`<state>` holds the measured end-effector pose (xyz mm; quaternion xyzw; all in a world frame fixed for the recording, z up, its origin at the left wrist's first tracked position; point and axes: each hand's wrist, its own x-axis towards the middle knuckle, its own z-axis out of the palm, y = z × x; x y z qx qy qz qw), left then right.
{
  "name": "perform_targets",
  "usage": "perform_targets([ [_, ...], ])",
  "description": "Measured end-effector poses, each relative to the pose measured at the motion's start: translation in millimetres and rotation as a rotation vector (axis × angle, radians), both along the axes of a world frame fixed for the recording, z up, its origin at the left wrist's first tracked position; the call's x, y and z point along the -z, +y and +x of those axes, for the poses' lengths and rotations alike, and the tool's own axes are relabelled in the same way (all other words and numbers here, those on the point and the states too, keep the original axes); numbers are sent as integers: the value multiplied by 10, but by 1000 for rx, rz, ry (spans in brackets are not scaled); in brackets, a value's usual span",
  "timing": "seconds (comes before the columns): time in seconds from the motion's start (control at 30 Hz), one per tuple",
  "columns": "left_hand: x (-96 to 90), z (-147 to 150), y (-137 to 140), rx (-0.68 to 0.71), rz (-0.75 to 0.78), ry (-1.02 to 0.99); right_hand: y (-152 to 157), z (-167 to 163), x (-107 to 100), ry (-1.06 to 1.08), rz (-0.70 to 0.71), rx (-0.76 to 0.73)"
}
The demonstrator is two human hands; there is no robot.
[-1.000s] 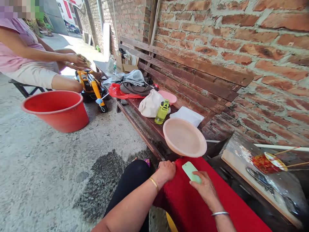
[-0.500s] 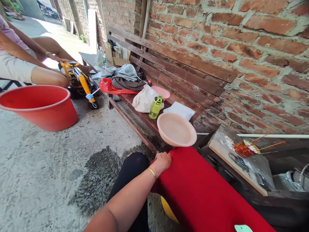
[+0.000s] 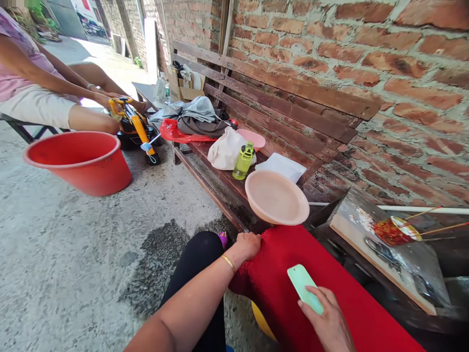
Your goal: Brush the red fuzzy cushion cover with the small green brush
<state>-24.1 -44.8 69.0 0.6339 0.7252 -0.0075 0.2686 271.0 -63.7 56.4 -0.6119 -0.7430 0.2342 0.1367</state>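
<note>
A red cloth [image 3: 322,274] lies spread over a long raised surface in front of me. My left hand [image 3: 248,245], with a gold bangle at the wrist, grips its far left edge, fingers curled over the fabric. In my right hand [image 3: 330,318] is a mint-green brush [image 3: 304,286], rounded and oblong with a small hole near its far end. Thumb and fingers clasp it from both sides just over the cloth; its underside is hidden. Right beyond the cloth's far end sits a pale pink basin [image 3: 276,198] on the wooden bench.
On the bench [image 3: 278,105] are a green bottle [image 3: 243,161], a white bag [image 3: 225,149] and piled clothes [image 3: 201,117]. A red tub [image 3: 80,166] stands left, near a seated person [image 3: 40,73] touching a yellow ride-on toy [image 3: 137,124]. At right, a board [image 3: 388,259] holds a red-gold cup [image 3: 395,231].
My right hand has come into view from below with the mint-green brush, moving it up and left over the cloth. My left hand keeps its hold. The view has shifted slightly left.
</note>
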Motion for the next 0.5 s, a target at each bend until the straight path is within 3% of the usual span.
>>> perform_targets([
  [0.13, -41, -62, -12, -31, -8, 22, 187, -815, -47, 4, 29, -196],
  [0.23, -31, -61, -7, -34, 16, 14, 241, -977, -1, -1, 6, -242],
  [0.3, -27, -21, -14, -46, 94, 37, 198, -804, 57, 9, -26, -206],
  [0.4, -18, 163, -59, -35, 340, 88, -2, -204, 157, 6, -69, -79],
  [0.5, 60, 520, -157, 198, 589, 19, -306, 514, 242, -69, -29, 75],
])
